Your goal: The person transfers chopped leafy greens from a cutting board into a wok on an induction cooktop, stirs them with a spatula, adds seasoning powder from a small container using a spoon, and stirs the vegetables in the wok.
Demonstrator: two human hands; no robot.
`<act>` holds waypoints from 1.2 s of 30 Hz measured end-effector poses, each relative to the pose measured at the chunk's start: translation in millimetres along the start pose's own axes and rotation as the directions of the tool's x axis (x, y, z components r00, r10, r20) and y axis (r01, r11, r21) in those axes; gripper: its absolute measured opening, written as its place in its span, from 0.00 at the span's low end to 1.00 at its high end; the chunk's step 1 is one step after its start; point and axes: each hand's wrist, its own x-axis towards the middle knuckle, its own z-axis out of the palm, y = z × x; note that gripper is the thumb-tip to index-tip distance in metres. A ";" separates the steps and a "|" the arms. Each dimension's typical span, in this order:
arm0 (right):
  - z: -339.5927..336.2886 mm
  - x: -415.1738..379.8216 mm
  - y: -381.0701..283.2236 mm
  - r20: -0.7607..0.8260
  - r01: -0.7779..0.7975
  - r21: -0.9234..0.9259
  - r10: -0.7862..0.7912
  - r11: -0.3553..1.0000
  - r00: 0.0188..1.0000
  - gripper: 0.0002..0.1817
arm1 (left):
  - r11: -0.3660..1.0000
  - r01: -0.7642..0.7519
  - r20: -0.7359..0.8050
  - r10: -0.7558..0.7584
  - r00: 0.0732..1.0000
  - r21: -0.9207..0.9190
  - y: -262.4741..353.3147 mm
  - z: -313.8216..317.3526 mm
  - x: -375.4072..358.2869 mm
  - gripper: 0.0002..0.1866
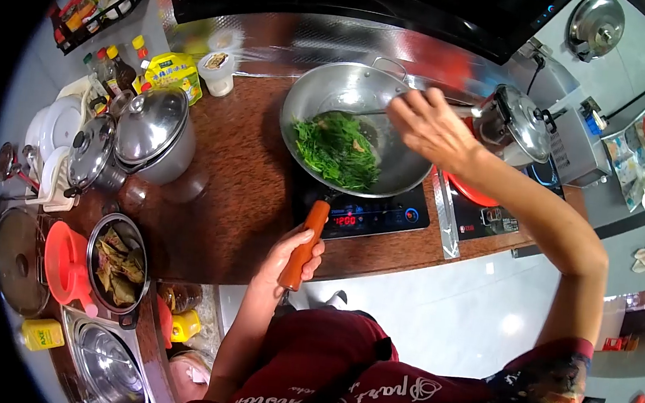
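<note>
My left hand (292, 254) is wrapped round the brown wooden handle (305, 248) of a large metal wok (300, 114). Leafy greens (335, 152) lie heaped in the wok's left and front part, with some liquid beside them. Over the wok's right rim, my right hand (427, 126) is closed on the handle of a long metal spatula (370, 114). Its shaft runs left to the back edge of the greens, where the head is partly hidden. Under the wok sits a black induction cooker (371, 218) with a lit red display.
Right of the wok, a lidded pressure cooker (512, 123) stands by a second cooker (484, 221). A lidded pot (151, 130), bottles (122, 69) and a yellow seasoning bag (173, 74) are at left. Nearer are a pan of leaf-wrapped food (121, 264), a red container (66, 262) and a sink (108, 367).
</note>
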 end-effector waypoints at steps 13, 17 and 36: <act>5.2 -1.6 105.0 0.855 -0.559 0.514 -0.338 0.651 0.393 0.16 | 1.000 0.009 -0.003 -0.009 1.000 0.020 3.5 0.1 -0.3 0.23; 27.7 2.1 77.8 0.608 -0.423 0.746 -0.265 0.515 0.749 0.16 | 1.000 0.024 -0.028 -0.024 0.999 0.010 4.7 3.3 -1.3 0.23; 1.1 -41.5 12.5 0.600 -0.445 0.529 0.053 0.723 0.798 0.14 | 1.000 0.010 -0.028 -0.010 1.000 0.008 2.9 8.9 -1.9 0.24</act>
